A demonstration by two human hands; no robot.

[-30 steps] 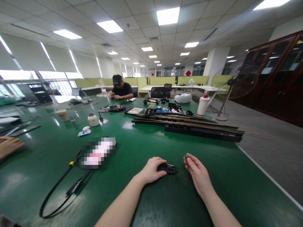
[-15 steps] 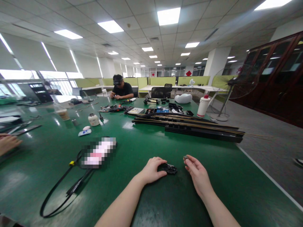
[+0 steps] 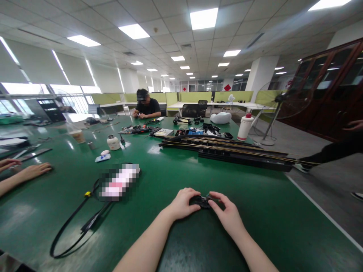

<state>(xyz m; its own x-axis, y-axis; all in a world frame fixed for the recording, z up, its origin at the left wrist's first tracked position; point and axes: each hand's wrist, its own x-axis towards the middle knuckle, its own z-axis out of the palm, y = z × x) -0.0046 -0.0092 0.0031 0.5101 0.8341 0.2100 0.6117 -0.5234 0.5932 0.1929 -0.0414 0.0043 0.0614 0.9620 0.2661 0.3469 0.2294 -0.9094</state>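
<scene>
Green and glossy, the tabletop point(image 3: 176, 170) is carrying a small black plastic part point(image 3: 202, 201) at its near side, between the person's two hands. The left hand point(image 3: 181, 204) is gripping the left end of that part, its thumb pressing on the near edge and its fingers curving around the far edge. At the right end, the right hand point(image 3: 229, 213) is pinching a small dark grey piece point(image 3: 209, 197) between thumb and fingertips; the fingers are mostly covering it, so whether it is seated in the part or only touching it cannot be told. To the left, a black cable point(image 3: 92, 223) is lying in a loop, a yellow tag point(image 3: 87, 194) sitting on it, beside a pixelated bright rectangle point(image 3: 120, 183). Farther off, long black strips point(image 3: 244, 160) and thin golden rods point(image 3: 255, 150) are stretching toward the right edge, with a red-capped white bottle point(image 3: 245, 128) standing behind them. Another person's hand point(image 3: 35, 172) is resting at the far left, a co-worker in black point(image 3: 150, 108) is leaning on the far side, and someone in dark trousers point(image 3: 334, 151) is striding past on the right.
</scene>
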